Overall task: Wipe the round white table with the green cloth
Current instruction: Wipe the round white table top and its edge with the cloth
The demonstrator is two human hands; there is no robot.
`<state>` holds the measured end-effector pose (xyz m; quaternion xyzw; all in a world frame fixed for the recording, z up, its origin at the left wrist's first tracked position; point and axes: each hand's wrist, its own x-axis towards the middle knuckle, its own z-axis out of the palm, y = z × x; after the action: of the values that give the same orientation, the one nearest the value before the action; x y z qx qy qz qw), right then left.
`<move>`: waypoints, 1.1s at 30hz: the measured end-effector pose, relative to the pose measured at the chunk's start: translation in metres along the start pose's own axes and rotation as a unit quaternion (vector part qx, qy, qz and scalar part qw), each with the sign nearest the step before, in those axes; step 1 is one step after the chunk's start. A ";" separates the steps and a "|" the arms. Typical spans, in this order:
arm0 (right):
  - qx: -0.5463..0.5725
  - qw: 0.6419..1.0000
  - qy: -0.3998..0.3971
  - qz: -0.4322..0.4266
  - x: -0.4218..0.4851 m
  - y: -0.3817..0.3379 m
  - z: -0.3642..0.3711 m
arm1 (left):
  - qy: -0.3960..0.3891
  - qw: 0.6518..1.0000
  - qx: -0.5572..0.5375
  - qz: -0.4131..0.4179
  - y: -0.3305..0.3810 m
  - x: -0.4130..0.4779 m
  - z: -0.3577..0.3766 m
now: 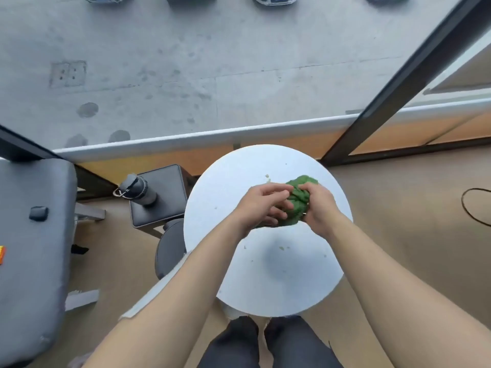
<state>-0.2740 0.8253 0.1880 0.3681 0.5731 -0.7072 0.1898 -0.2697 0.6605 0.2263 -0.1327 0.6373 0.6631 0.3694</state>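
Head view. Both hands gather the green cloth into a bunch above the far half of the round white surface. Left hand: fingers curled around the cloth's near side, grasping it. Right hand: fingers clenched on the cloth from the right. Small crumbs dot the surface. A capped dark bottle stands on a stool to the left; its contents cannot be seen.
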 end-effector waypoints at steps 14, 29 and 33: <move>-0.211 0.959 0.087 -0.165 0.166 -0.034 0.017 | 0.237 0.969 0.019 -0.072 -0.048 0.120 -0.098; -0.687 0.677 0.075 -0.254 0.298 0.102 0.104 | 0.461 0.868 0.178 -0.054 -0.148 0.209 -0.149; -0.738 0.562 -0.080 -0.366 0.279 0.133 0.110 | 0.481 0.832 0.266 -0.075 -0.168 0.204 -0.157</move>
<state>-0.3989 0.7271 -0.0991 -0.1996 0.9630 -0.0735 0.1653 -0.3464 0.5641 -0.0555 -0.3790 0.8744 0.2905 0.0856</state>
